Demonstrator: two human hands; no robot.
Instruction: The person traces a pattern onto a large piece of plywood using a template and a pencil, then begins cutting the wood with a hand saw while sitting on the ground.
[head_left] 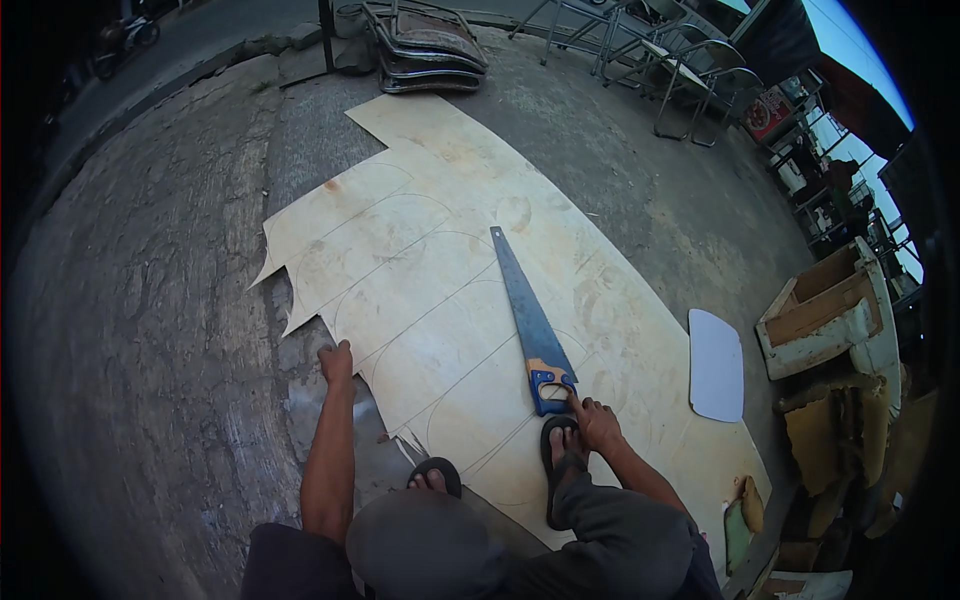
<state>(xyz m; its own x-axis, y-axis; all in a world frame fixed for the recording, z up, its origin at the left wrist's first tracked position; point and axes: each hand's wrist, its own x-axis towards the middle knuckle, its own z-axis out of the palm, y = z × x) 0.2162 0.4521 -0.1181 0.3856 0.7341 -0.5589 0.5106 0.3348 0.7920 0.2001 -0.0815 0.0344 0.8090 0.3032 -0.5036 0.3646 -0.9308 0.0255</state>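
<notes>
A large pale plywood sheet (460, 270) lies on the ground with curved and straight pencil lines across it. Its left edge is cut into jagged points. At that edge my left hand (337, 362) is closed on the sheet's rim. A handsaw (531, 320) with a blue and tan handle rests flat on the sheet, its blade pointing away from me. My right hand (598, 426) is at the lower right corner of the saw's handle, fingers curled and touching it; none show through the handle's opening. My sandalled right foot (562, 450) stands on the sheet just below the saw.
A white rounded panel (715, 365) lies at the sheet's right edge. Worn wooden frames (825, 310) and torn foam pieces (835, 430) are piled farther right. Stacked chair frames (425, 50) stand beyond the sheet's far end, metal chairs (690, 75) at the back right.
</notes>
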